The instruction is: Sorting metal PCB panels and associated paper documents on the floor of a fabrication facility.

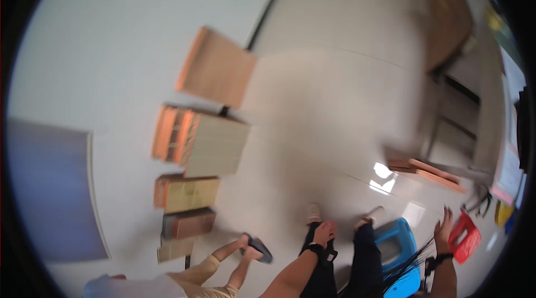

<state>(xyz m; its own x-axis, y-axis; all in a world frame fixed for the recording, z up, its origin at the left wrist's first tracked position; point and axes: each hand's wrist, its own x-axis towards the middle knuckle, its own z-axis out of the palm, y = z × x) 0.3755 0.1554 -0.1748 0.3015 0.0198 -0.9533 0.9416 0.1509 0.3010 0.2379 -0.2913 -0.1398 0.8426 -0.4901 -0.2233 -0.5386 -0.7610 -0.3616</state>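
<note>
My left hand (325, 232) hangs in front of my dark-trousered leg, a black band on its wrist. Its fingers look bent but are smeared, so their closure is unclear; no held thing shows. At the right, my right hand (444, 228) is raised with its fingers stretched out and apart, holding nothing visible. It also wears a black wrist device. Just right of that hand is a red plastic piece with an opening (472, 241); whether they touch cannot be told. A blue plastic stool (413, 281) stands beside my leg, partly behind thin dark strands (399, 270).
Several orange-edged wooden chairs or boards (220, 69) line the wall at left. Another person in tan shorts (204, 270) is at lower left. Wooden panels (427, 172) and a table (491, 102) with papers are at right. A grey-blue board (53, 192) is on the wall.
</note>
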